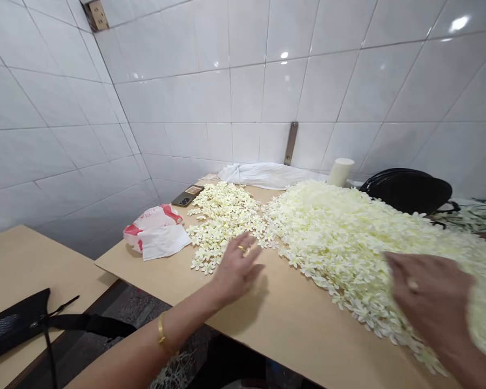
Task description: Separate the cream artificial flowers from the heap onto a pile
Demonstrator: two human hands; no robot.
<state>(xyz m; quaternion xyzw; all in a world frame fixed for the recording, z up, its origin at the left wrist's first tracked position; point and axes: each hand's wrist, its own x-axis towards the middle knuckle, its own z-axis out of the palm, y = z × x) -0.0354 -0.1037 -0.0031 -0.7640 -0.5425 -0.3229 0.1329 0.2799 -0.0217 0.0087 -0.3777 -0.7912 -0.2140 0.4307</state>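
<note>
Two heaps of cream-white artificial-looking flower heads lie on the light wooden table (283, 319). Just in front of the smaller flower heap (222, 210) hovers my left hand (238, 265), its fingers apart and nothing visible in them. It wears a ring, and a bangle circles the wrist. My right hand (429, 297) is over the near side of the large flower heap (340, 227). Motion smears it and its fingers are mostly hidden, so whether it holds any flowers cannot be made out.
A red-and-white tissue pack (157, 232) and a phone (187, 195) lie at the left. White cloth (267, 174), a white cylinder (341, 172) and a black bag (407, 190) sit along the tiled wall. A second table (32, 259) holds a black strapped item (16, 324).
</note>
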